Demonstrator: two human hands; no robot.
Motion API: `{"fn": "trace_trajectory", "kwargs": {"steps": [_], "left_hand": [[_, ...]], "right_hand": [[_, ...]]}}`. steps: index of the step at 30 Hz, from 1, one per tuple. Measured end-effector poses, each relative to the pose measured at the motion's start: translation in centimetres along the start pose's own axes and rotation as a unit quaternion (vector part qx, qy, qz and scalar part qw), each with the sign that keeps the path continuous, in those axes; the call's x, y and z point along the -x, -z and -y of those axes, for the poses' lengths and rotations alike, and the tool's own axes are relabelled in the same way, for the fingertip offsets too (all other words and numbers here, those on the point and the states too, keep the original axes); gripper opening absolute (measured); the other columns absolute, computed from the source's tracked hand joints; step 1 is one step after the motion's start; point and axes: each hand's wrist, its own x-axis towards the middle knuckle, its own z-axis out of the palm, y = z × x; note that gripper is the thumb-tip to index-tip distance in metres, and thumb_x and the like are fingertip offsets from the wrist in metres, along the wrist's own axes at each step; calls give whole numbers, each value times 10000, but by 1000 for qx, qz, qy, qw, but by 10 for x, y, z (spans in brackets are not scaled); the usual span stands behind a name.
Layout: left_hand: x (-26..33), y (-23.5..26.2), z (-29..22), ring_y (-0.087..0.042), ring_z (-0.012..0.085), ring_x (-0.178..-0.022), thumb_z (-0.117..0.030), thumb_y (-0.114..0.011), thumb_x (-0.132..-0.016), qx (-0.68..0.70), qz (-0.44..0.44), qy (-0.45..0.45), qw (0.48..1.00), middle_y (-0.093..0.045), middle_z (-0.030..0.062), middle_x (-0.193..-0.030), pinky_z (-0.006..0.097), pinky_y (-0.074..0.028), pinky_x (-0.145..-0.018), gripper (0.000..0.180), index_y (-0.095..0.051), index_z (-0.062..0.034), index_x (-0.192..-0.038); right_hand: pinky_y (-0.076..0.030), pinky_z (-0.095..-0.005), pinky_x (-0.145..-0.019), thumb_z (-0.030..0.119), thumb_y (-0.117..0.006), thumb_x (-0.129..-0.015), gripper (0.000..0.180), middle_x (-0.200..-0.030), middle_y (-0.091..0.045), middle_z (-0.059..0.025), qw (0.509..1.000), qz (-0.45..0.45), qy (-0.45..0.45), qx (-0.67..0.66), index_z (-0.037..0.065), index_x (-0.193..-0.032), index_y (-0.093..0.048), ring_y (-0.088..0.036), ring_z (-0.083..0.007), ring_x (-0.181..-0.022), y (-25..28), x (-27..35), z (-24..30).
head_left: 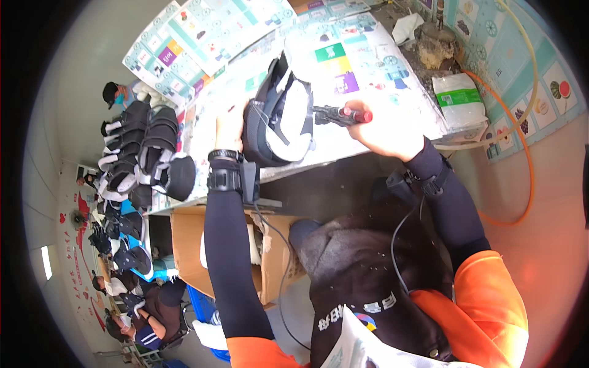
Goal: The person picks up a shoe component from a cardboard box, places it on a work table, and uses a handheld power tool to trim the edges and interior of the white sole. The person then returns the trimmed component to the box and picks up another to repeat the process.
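Clock directions were read from the middle of the view. Nearest, at 6 o'clock, a grey cable (288,246) hung from the left wrist beside a cardboard box (190,236) lying between 7 and 8; it could snag there and jerk the arm. At 12 o'clock, close to the near edge of the counter (392,73), was a black-and-white shoe (281,119). The left hand (230,127), at 10 o'clock, rested against its side; its fingertips were hidden, so its grip could not be told. A weak hold might let the shoe drop off the edge. The right hand (383,134), at 2 o'clock, was closed around a dark hand tool (331,115) with red ends, its tip at the shoe; contact could not be confirmed. A slip might mark the upper. Farther out, between 9 and 10 o'clock, shoes (147,147) stood crowded and could be knocked by a wide left elbow. Toward 3, an orange hose (532,165) presented a snagging hazard.
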Motion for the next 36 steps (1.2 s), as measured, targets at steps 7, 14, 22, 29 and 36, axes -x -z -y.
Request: {"fn": "trace_trajectory", "kwargs": {"steps": [7, 14, 22, 29, 36], "left_hand": [[5, 4, -23, -694, 168, -942, -73, -726, -948, 0, -6, 6, 1000, -753, 73, -1064, 333, -563, -838, 138, -772, -8, -1061], [15, -14, -42, -702, 196, -963, -91, -736, -954, 31, -2, 69, 997, -761, 102, -1082, 339, -581, -868, 229, -759, -1, -1163], [13, -3, -28, -674, 225, -1066, -78, -768, -945, 14, -10, 14, 1000, -724, 106, -1198, 367, -558, -947, 273, -728, -3, -1204], [6, 6, -14, -671, 237, -1087, -91, -788, -935, 2, -11, 6, 1000, -716, 114, -1225, 371, -559, -951, 344, -709, 3, -1256], [26, -5, -36, -665, 233, -1093, -99, -796, -934, 29, -26, 27, 999, -714, 118, -1233, 365, -551, -959, 356, -707, 4, -1263]], "right_hand": [[-560, -483, -845, 136, -579, -818, 266, -793, -717, -209, 999, 1, -28, -16, 93, -963, -798, -709, -405, -789, 5, -15, 7], [-537, -455, -764, 136, -668, -847, 108, -828, -655, -165, 999, 28, -31, 26, 115, -933, -730, -662, -379, -812, 12, -10, 15], [-523, -443, -772, 129, -671, -858, 99, -858, -655, -164, 998, 13, 18, 57, 87, -941, -705, -638, -396, -816, -1, -5, 16], [-518, -438, -847, 177, -707, -832, 145, -876, -676, -145, 987, 137, -81, -37, 122, -962, -739, -657, -369, -856, 3, -6, 23], [-508, -460, -952, 259, -731, -808, 196, -886, -697, -129, 980, 157, -117, -41, 163, -974, -769, -668, -374, -945, 11, -6, 32]]}}
